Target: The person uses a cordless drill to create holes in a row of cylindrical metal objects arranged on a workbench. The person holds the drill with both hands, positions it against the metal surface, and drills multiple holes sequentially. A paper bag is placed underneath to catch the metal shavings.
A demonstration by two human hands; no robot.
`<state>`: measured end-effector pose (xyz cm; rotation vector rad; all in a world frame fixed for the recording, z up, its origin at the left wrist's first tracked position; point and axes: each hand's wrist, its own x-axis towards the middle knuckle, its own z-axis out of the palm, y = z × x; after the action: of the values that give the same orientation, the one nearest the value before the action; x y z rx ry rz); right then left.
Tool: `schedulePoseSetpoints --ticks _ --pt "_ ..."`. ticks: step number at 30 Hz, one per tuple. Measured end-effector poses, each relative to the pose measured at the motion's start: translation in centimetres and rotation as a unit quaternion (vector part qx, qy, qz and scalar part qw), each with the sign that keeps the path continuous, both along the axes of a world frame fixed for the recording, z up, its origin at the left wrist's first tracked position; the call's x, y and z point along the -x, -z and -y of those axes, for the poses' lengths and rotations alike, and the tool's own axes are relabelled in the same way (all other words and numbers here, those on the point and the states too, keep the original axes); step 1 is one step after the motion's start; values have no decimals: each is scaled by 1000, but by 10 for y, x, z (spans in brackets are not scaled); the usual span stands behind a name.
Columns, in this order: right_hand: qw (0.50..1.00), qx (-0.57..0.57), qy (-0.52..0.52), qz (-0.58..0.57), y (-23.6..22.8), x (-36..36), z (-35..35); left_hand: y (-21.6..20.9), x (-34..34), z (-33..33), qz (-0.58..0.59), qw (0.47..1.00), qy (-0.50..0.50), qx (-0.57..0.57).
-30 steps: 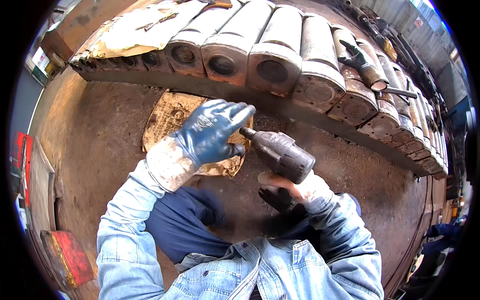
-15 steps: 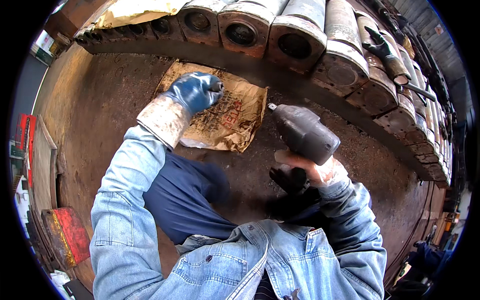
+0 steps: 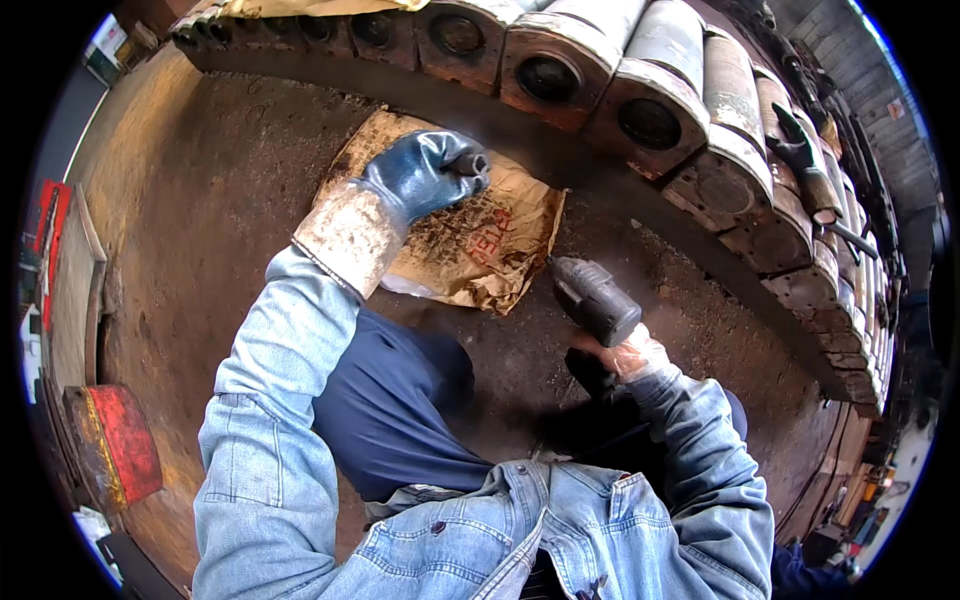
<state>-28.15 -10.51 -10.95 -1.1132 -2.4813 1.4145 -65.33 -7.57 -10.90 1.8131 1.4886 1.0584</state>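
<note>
My left hand [image 3: 415, 178], in a blue coated glove with a stained cuff, is closed round a short dark metal socket [image 3: 472, 164]. The socket's round end pokes out past the thumb side. Beneath this hand lies a crumpled, grease-stained brown paper sack [image 3: 515, 250] on the floor. My right hand [image 3: 630, 356], in a thin pale covering, grips a dark impact wrench [image 3: 598, 303] by its handle. The wrench's nose points up and left, near the sack's right edge, apart from the socket. Its handle and most of the right fingers are hidden.
Heavy metal cylinders with square flanged ends [image 3: 650, 122] line a long dark beam [image 3: 560, 140] across the far side. On the right ones lie a black glove [image 3: 795, 145] and a metal bar [image 3: 850, 238]. A red and yellow block [image 3: 130, 445] stands at left.
The view has shifted, so the row and sack sit further right. The wrench has come lower and closer to me. My left hand has turned, showing more of the socket's end.
</note>
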Motion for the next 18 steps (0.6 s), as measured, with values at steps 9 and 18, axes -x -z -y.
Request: schedulePoseSetpoints --ticks 9,18 --pt "998 -46 -9 45 57 59 -41 -14 16 -2 32 996 -61 52" --pt "994 -46 98 30 151 163 -107 0 26 -8 138 983 -111 -41"
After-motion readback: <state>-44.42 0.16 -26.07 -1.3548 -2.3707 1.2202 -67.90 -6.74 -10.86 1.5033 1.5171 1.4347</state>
